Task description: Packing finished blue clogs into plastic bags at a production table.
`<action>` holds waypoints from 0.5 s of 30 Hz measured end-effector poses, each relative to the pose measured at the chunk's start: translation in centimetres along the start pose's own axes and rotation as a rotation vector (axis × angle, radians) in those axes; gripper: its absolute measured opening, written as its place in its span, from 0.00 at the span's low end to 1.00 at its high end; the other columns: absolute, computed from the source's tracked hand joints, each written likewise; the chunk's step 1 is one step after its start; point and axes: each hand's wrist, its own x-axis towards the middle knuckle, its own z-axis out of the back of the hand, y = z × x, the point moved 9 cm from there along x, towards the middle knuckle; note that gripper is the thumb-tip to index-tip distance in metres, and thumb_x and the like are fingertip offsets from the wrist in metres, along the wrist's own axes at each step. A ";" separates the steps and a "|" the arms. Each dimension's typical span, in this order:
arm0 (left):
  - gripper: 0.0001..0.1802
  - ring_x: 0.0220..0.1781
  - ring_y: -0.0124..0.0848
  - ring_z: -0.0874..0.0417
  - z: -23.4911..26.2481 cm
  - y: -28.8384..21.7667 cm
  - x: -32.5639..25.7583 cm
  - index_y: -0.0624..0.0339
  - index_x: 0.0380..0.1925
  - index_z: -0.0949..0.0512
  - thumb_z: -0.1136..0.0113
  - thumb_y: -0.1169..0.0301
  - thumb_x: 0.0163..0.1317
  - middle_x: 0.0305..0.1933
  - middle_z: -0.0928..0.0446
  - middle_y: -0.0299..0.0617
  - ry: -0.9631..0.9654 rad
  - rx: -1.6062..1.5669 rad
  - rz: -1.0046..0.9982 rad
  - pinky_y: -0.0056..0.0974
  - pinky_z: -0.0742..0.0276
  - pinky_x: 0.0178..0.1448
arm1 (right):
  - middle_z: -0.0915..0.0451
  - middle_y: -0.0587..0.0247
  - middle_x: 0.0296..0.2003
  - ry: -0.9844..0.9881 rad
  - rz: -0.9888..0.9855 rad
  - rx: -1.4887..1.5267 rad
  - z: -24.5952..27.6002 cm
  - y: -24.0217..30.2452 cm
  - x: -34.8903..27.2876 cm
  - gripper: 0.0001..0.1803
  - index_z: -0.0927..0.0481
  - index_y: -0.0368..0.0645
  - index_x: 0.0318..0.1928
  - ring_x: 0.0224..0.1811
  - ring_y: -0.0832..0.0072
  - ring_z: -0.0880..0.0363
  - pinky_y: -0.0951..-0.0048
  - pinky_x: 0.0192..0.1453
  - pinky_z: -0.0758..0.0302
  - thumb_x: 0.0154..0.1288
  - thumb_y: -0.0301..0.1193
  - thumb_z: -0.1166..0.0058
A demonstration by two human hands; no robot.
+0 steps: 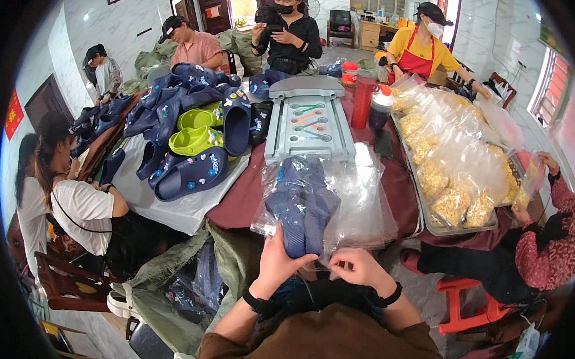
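A pair of navy clogs (299, 207) lies toe-away in front of me, mostly inside a clear plastic bag (258, 222). My left hand (276, 259) grips the clogs by their near end, thumb across the top and fingers along the left side. Just to the right, my right hand (360, 265) is closed in a pinch at the near edge of the clear plastic. More flat clear bags (369, 205) lie under and beside the clogs on the right. Directly beyond them stands a grey plastic folding stool (308, 131).
Navy clogs (192, 173) and lime-green clogs (197, 138) are heaped to the left. At right, a metal tray (432, 228) bears bags of yellow snacks. A red flask (363, 104) and dark bottle (380, 106) stand between. An open sack (236, 263) sits near my left. Several people surround the table.
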 end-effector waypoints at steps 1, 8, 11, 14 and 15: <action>0.68 0.55 0.56 0.20 -0.2 0.2 0.0 0.82 0.69 0.41 0.15 0.46 0.37 0.51 0.21 0.65 -0.003 0.001 0.000 0.49 0.23 0.59 | 0.19 0.63 0.35 -0.142 0.008 0.033 1.5 0.8 -0.2 0.09 0.17 0.42 0.40 0.29 0.72 0.21 0.70 0.32 0.26 0.61 0.30 0.33; 0.64 0.59 0.54 0.23 0.0 1.3 -0.3 0.67 0.73 0.42 0.14 0.53 0.40 0.62 0.28 0.62 -0.012 -0.182 -0.043 0.50 0.23 0.60 | 0.40 0.45 0.69 -0.454 0.143 -0.248 4.4 6.0 0.2 0.51 0.34 0.49 0.71 0.67 0.50 0.33 0.54 0.64 0.30 0.48 0.43 0.21; 0.63 0.60 0.49 0.23 1.6 2.0 -0.1 0.64 0.75 0.46 0.16 0.58 0.44 0.67 0.33 0.59 -0.144 -0.328 -0.004 0.47 0.22 0.58 | 0.54 0.40 0.78 -0.361 0.174 -0.407 2.4 6.0 2.1 0.61 0.40 0.50 0.77 0.77 0.39 0.49 0.42 0.76 0.43 0.44 0.48 0.20; 0.56 0.60 0.42 0.24 2.0 2.7 0.8 0.61 0.77 0.46 0.21 0.66 0.51 0.68 0.33 0.54 -0.214 -0.392 0.017 0.41 0.20 0.56 | 0.59 0.38 0.80 -0.337 0.154 -0.457 1.3 6.6 3.2 0.64 0.42 0.51 0.78 0.80 0.35 0.57 0.38 0.79 0.49 0.42 0.49 0.20; 0.50 0.58 0.43 0.23 2.1 2.5 1.2 0.60 0.75 0.41 0.25 0.71 0.54 0.64 0.30 0.53 -0.225 -0.319 0.008 0.42 0.20 0.54 | 0.58 0.38 0.79 -0.356 0.147 -0.459 1.1 6.7 3.5 0.64 0.42 0.51 0.78 0.80 0.35 0.56 0.38 0.79 0.48 0.41 0.49 0.20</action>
